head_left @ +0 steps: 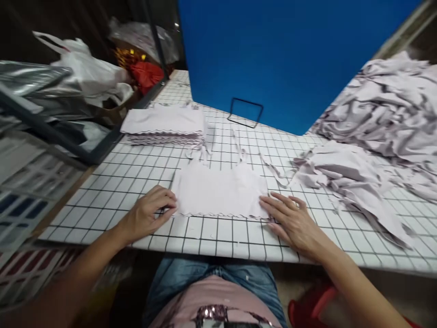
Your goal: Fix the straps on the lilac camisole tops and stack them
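Note:
A pale camisole top (218,191) lies flat on the gridded tabletop, its thin straps pointing away from me and its wavy hem toward me. At its left lower edge my left hand (152,212) is closed, with thumb and fingertips pinching the fabric. My right hand (293,221) rests on the right lower corner, fingers stretched out and apart, palm down. Behind and to the left is a neat stack of folded pale tops (164,125) with wavy edges.
A large heap of pale garments (392,109) fills the right rear, with a looser bunch (348,168) before it. A blue panel (273,54) stands at the back, near a black rectangular outline (246,112). Plastic bags (82,68) and a metal frame (102,148) are left.

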Available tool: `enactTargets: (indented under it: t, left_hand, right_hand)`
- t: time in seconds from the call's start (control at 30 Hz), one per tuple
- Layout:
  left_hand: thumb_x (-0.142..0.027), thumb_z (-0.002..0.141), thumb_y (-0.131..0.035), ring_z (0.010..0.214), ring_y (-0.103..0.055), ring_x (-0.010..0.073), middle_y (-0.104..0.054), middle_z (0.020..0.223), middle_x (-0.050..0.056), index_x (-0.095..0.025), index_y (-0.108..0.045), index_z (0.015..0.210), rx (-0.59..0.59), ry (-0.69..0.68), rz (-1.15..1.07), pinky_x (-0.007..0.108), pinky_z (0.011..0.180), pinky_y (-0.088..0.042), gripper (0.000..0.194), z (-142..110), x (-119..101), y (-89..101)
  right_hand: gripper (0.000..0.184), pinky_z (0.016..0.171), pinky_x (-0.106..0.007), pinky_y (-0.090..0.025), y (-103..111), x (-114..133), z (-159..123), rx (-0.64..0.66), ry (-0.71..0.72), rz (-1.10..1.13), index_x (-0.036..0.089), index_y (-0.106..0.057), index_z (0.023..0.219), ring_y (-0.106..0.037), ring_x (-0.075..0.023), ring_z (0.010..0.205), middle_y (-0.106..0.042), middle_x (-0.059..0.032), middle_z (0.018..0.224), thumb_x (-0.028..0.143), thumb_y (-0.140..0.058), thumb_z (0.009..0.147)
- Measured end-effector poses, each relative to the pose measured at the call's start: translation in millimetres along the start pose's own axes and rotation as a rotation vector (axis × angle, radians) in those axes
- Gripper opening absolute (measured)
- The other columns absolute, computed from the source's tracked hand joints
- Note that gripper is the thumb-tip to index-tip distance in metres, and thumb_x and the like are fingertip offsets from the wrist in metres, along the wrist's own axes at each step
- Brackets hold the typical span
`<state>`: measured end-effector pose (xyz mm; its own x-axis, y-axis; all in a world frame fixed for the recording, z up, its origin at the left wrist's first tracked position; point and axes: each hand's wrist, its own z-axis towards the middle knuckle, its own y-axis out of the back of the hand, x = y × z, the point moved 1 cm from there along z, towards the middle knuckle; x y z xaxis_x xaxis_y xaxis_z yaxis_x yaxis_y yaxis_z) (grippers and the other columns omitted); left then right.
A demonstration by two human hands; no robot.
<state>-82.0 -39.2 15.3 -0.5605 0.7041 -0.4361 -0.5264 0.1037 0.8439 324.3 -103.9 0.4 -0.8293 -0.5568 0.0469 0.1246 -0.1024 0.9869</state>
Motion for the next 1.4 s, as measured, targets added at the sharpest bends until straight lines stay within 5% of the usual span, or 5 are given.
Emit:
enactTargets:
  t: [0.2, 0.43, 0.63, 0.87, 1.4]
  left_hand:
    - [-0.02, 0.089, -0.055, 0.094, -0.057, 0.0216, -0.062, 0.091, 0.007, -0.019, -0.061, 0.091, -0.036, 0.063, 0.101, 0.035, 0.081, -0.049, 0.006, -8.1, -1.7, 3.3]
    - [-0.034, 0.09, -0.056, 0.139, -0.035, 0.0332, -0.046, 0.145, 0.009, -0.027, -0.044, 0.14, -0.001, -0.045, 0.261, 0.054, 0.109, -0.037, 0.052, -4.8, 14.6, -14.4]
    - [-0.042, 0.091, -0.052, 0.143, -0.027, 0.0344, -0.04, 0.151, 0.005, -0.031, -0.038, 0.145, 0.06, -0.033, 0.3, 0.056, 0.111, -0.035, 0.058, -7.2, 21.9, -22.8]
    - [-0.05, 0.09, -0.048, 0.144, -0.027, 0.0357, -0.042, 0.15, 0.001, -0.033, -0.04, 0.145, 0.035, -0.014, 0.294, 0.057, 0.111, -0.035, 0.058, -7.7, 23.5, -24.9]
    - [-0.044, 0.09, -0.05, 0.143, -0.026, 0.0352, -0.037, 0.152, -0.001, -0.037, -0.038, 0.143, 0.011, -0.002, 0.276, 0.06, 0.111, -0.034, 0.055, -8.5, 21.2, -24.2]
  right_hand:
    - [0.056, 0.103, -0.052, -0.032, 0.3, -6.8, -6.0, 0.033, 0.014, -0.057, 0.027, -0.034, 0.149, -0.039, -0.0305, 0.138, -0.044, -0.0055, 0.149, 0.042, -0.045, 0.096]
    - [0.044, 0.103, -0.054, -0.031, 7.1, -8.3, -9.5, 0.01, -0.087, -0.002, 0.025, -0.047, 0.14, -0.042, -0.0311, 0.134, -0.053, -0.0075, 0.142, 0.035, -0.046, 0.097]
    - [0.022, 0.077, -0.037, -0.046, 6.6, -7.4, 19.0, -0.255, -0.509, 0.349, 0.02, -0.064, 0.086, -0.061, -0.0222, 0.088, -0.068, -0.0072, 0.089, 0.036, -0.05, 0.094]
    - [0.023, 0.062, -0.028, -0.04, -1.0, -4.4, 50.3, -0.176, -0.788, 0.482, 0.02, -0.059, 0.074, -0.059, -0.0178, 0.072, -0.065, -0.0015, 0.073, 0.041, -0.063, 0.082]
    - [0.015, 0.076, -0.035, -0.038, 5.4, 7.7, 43.8, -0.125, -0.692, 0.297, 0.019, -0.055, 0.092, -0.056, -0.0224, 0.089, -0.064, -0.0069, 0.094, 0.033, -0.058, 0.086]
